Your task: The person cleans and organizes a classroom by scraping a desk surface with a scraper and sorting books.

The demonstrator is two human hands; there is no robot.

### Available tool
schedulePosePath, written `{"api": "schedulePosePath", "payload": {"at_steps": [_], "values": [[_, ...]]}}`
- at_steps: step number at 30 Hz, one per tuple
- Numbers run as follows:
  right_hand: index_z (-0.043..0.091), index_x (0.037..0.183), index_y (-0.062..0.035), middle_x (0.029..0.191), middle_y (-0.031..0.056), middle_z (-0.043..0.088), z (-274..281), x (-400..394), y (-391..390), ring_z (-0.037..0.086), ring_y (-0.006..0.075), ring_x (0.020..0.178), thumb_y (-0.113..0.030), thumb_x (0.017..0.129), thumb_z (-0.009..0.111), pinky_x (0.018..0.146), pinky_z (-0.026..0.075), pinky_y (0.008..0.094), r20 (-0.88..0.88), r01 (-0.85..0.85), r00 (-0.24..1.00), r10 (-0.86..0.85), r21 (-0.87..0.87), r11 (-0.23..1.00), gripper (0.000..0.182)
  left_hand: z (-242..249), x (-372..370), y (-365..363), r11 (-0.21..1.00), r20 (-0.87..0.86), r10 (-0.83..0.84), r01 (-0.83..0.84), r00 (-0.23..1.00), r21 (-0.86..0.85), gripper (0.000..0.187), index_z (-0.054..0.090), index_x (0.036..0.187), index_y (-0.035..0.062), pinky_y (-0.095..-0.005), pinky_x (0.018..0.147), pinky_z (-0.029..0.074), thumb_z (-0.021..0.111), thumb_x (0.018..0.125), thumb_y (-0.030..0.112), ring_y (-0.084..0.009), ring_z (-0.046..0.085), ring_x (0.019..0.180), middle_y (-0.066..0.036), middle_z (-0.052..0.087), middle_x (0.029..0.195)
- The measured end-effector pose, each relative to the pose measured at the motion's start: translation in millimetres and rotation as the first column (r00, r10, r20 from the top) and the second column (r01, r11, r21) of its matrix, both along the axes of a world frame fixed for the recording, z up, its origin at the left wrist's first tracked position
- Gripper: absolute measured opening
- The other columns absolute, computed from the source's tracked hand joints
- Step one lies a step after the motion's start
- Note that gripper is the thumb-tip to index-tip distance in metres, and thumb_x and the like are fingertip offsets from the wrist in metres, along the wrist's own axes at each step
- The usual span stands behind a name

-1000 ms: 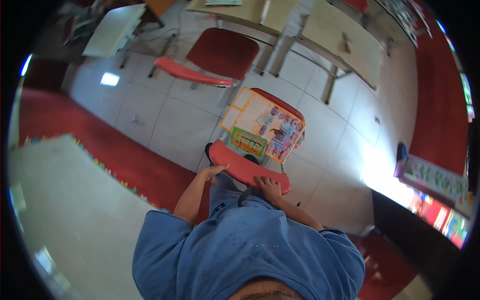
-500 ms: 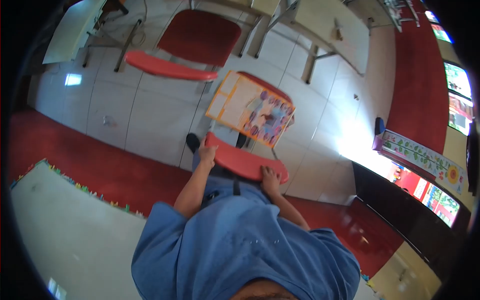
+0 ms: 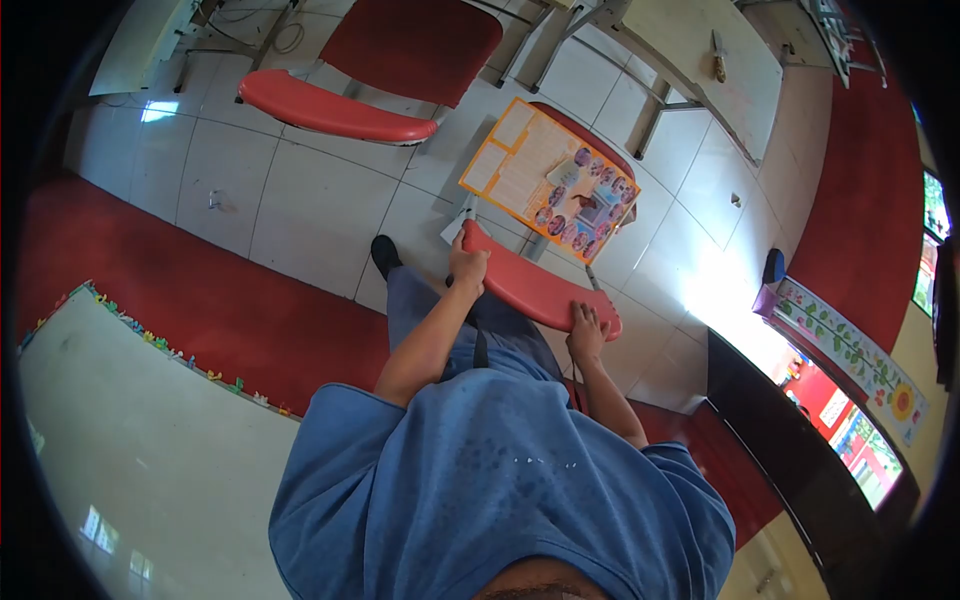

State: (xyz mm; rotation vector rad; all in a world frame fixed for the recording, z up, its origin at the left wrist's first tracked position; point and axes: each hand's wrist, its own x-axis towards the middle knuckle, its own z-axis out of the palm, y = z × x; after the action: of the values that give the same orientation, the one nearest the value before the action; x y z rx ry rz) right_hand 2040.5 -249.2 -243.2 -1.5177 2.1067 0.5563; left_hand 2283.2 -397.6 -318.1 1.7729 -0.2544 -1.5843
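A red chair (image 3: 530,284) stands in front of me, its curved backrest nearest my body. My left hand (image 3: 468,266) is closed around the left end of that backrest. Near the right end, my right hand (image 3: 588,328) grips the backrest, its fingers laid over the top. An orange-bordered sheet (image 3: 515,165) with round pictures and printed text lies on the chair's seat and covers most of it. Part of the dark red seat shows behind the sheet.
Another red chair (image 3: 335,108) stands ahead to the left. A pale table (image 3: 690,45) with a knife (image 3: 719,58) on it is at upper right. Behind me on the left is a whitish surface (image 3: 150,440) edged with small colourful pieces. A black-framed glossy panel (image 3: 760,430) stands right.
The held chair, with the sheet on it, has shifted to the right and a little forward in view. Both hands have moved with it and keep their hold. The camera view has shifted too.
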Motion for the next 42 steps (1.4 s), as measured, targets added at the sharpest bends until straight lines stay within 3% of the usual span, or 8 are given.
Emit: {"api": "schedulePosePath", "payload": {"at_steps": [6,14,22,25,26,35,40,42], "values": [[0.046,0.141,-0.0236,0.146,0.005,0.047,-23,-16,17,0.038,0.0281,0.139,0.001,0.078,0.06,0.112,0.023,0.06,-0.06,-0.015,0.998,0.012,-0.041,0.999,0.069,-27,-15,28,1.0,0.029,0.001,-0.001,1.0,0.003,0.077,0.04,0.144,0.0033,-0.033,0.1,0.046,0.065,0.071,-0.002,-0.0278,0.056,0.119,-0.017,0.053,0.134],[0.043,0.142,-0.0148,0.144,0.0185,0.044,-46,-9,41,0.035,0.0379,0.138,-0.006,0.087,0.057,0.113,0.026,0.0536,-0.307,0.122,0.933,-0.189,-0.223,0.967,0.058,-41,50,4,0.601,0.137,-0.789,0.799,0.599,-0.036,0.071,0.043,0.141,0.0003,-0.0386,0.103,0.043,0.07,0.083,0.033,-0.0329,0.055,0.122,-0.022,0.055,0.134],[0.025,0.146,-0.0008,0.143,0.0309,0.038,-85,152,49,0.044,0.0435,0.129,-0.021,0.085,0.066,0.109,0.034,0.0504,0.152,0.87,-0.097,-0.984,-0.467,-0.157,0.076,-22,255,-120,-0.179,0.703,-0.7,0.984,-0.123,-0.006,0.048,0.057,0.122,0.0027,-0.0449,0.095,0.046,0.062,0.089,0.039,-0.0389,0.057,0.112,-0.022,0.061,0.118],[0.038,0.138,-0.0005,0.102,0.0176,0.065,-228,283,95,0.064,0.0311,0.091,-0.013,0.089,0.062,0.071,0.054,0.0436,0.785,0.855,-0.243,-0.57,-0.104,-0.507,0.056,-2,318,-154,-0.485,0.626,-0.641,0.867,-0.444,0.117,0.045,0.058,0.116,0.0011,-0.0472,0.094,0.046,0.063,0.089,0.036,-0.0409,0.057,0.108,-0.023,0.06,0.113],[0.053,0.123,-0.003,0.084,0.0095,0.06,-206,311,72,0.058,0.0225,0.064,-0.014,0.091,0.059,0.052,0.048,0.0378,0.535,0.736,-0.65,-0.54,0.268,-0.621,0.035,5,330,-165,-0.579,0.603,-0.567,0.792,-0.561,0.193,0.047,0.057,0.119,0.0007,-0.0465,0.099,0.043,0.063,0.089,0.037,-0.0411,0.053,0.116,-0.026,0.057,0.121],[0.057,0.12,-0.0083,0.1,0.0089,0.062,-333,392,-12,0.061,0.0242,0.09,-0.031,0.094,0.055,0.07,0.051,0.0406,0.319,0.315,-0.94,-0.121,0.674,-0.668,0.035,44,319,-212,-0.644,0.403,-0.458,0.608,-0.792,0.464,0.071,0.046,0.139,0.0236,-0.0501,0.11,0.035,0.074,0.077,0.044,-0.0477,0.037,0.133,-0.027,0.028,0.152],[0.054,0.129,-0.0117,0.12,0.0104,0.061,-536,394,-24,0.058,0.0255,0.11,-0.032,0.095,0.055,0.089,0.049,0.0463,0.465,0.185,-0.74,0.485,0.835,-0.519,0.04,-3,293,-201,-0.618,0.489,-0.258,0.531,-0.833,0.58,0.074,0.049,0.133,0.0238,-0.0519,0.108,0.036,0.081,0.068,0.038,-0.0461,0.034,0.134,-0.023,0.027,0.153],[0.052,0.132,-0.0104,0.131,0.0157,0.055,-537,361,-32,0.055,0.0299,0.118,-0.033,0.095,0.057,0.093,0.048,0.0508,0.369,0.12,-0.869,0.329,0.803,-0.583,0.044,-27,286,-202,-0.629,0.54,-0.203,0.531,-0.817,0.568,0.072,0.05,0.131,0.0216,-0.0517,0.107,0.036,0.082,0.067,0.034,-0.046,0.036,0.133,-0.024,0.028,0.152]]}}
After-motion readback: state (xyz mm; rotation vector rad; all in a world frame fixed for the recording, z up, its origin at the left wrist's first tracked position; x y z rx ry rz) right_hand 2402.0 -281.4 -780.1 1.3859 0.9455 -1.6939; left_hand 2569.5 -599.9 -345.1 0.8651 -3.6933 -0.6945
